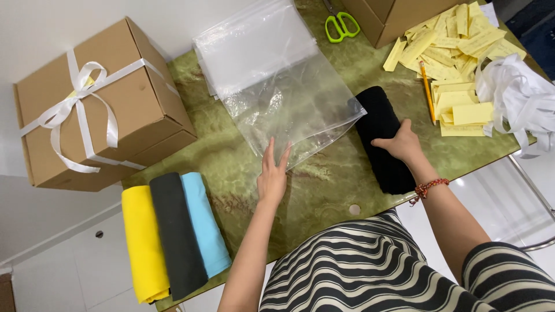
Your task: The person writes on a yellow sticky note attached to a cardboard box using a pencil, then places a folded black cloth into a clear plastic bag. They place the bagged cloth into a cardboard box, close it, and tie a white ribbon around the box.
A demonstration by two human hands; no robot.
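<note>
On a green marble-look tabletop (324,190), centre, the left hand (272,176) lies flat w/ fingers spread, pressing the near edge of a clear, crinkly plastic zip bag (295,110). Right hand (400,143) is curled over a soft black folded cloth roll (381,138), gripping its middle, just right of the bag's mouth. Near left: yellow, dark grey & light blue fabric rolls (173,234) side by side. Far left: brown cardboard box w/ white ribbon bow (98,107). Far right: pale yellow paper slips (451,58), pencil, green-handled scissors (341,26).
</note>
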